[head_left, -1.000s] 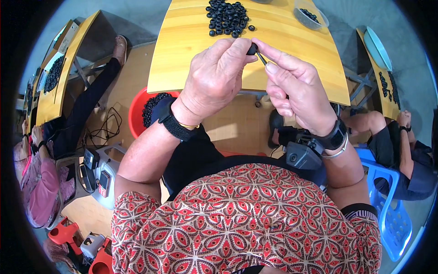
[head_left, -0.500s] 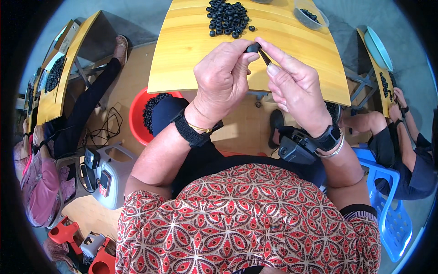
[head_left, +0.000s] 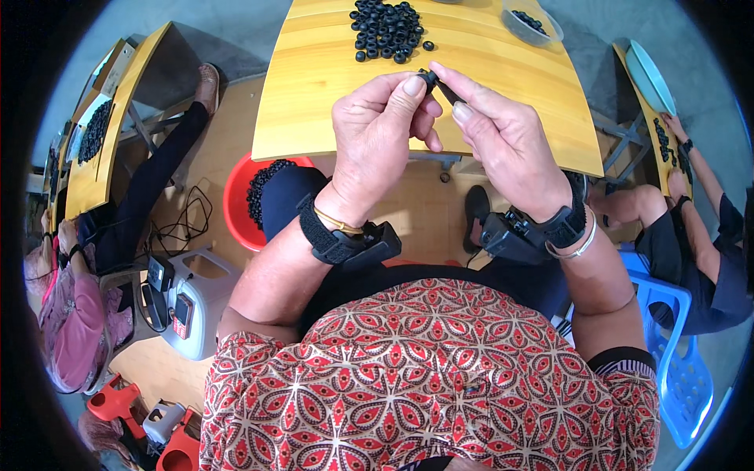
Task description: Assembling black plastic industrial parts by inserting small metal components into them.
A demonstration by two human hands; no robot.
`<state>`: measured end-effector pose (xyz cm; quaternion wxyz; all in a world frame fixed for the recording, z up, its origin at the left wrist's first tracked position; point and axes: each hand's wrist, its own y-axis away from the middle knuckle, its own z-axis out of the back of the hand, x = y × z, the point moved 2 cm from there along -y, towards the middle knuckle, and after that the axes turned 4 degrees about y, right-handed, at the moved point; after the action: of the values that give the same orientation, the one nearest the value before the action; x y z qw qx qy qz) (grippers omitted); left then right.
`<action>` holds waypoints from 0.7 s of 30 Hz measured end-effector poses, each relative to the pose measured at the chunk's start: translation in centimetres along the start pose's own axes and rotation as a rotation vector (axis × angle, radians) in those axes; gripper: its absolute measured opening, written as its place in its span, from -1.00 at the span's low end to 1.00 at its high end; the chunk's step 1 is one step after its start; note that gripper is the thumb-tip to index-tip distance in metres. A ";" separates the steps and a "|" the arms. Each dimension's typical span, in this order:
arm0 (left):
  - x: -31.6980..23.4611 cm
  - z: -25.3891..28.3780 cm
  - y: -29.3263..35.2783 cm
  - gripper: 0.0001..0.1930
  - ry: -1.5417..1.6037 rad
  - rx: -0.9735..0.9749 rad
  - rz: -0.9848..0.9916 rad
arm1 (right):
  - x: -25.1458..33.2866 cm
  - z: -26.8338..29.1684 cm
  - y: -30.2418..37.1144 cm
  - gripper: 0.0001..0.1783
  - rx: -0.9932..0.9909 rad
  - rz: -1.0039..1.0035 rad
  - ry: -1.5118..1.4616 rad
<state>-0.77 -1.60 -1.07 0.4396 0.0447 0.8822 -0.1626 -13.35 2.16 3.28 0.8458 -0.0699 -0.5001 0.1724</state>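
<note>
Above the near part of the wooden table (head_left: pixel 306 102), my left hand (head_left: pixel 375 133) pinches a small black ring-like part (head_left: pixel 428 78) between thumb and fingers. My right hand (head_left: pixel 509 149) grips a slim dark pointed tool (head_left: pixel 450 93) whose tip meets that part; its exact kind is too small to tell. Beyond my hands lies a pile of round black parts with holes (head_left: pixel 386 33), with one loose part (head_left: pixel 428 45) beside it. A clear plastic tub (head_left: pixel 518 36) at the back right holds more black parts.
A red basin (head_left: pixel 233 196) of black parts stands below the table at left, by my knee. People work at side tables: a pink sleeve (head_left: pixel 78 314) at left, a hand (head_left: pixel 676 184) at right. A blue chair (head_left: pixel 667 345) and a grey-white stool (head_left: pixel 196 314) flank me.
My left hand has turned, its thumb now on top of the black part, tilting it. Both hands have shifted slightly left. At right, the other person's hand has moved farther along the side table.
</note>
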 end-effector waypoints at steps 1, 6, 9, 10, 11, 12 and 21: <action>0.0 0.0 0.0 -0.81 0.028 -0.011 0.024 | 0.3 0.1 -0.1 -0.64 0.017 -0.023 0.016; 0.1 -0.1 -0.2 -0.80 0.124 -0.035 0.133 | 0.3 0.1 -0.3 -0.64 0.004 0.020 0.083; -0.1 0.3 -0.6 -0.80 0.193 -0.026 0.213 | 0.0 0.1 -0.6 -0.63 -0.025 0.085 0.173; -0.1 0.5 -0.6 -0.81 0.218 -0.016 0.240 | -0.1 0.0 -0.6 -0.63 -0.024 0.080 0.186; -0.1 0.7 -0.7 -0.81 0.243 -0.006 0.267 | -0.2 -0.1 -0.7 -0.63 -0.023 0.075 0.199; 0.0 0.9 -0.7 -0.81 0.269 0.001 0.294 | 0.0 -0.1 -0.8 -0.62 0.000 0.051 0.232; 0.1 1.1 -1.0 -0.83 0.328 -0.003 0.335 | -0.6 -0.1 -1.4 -0.60 -0.001 0.071 0.280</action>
<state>-0.22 -2.95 -1.52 0.3114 0.2155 0.9224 -0.0765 -13.21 0.63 3.17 0.9007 -0.1113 -0.3742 0.1906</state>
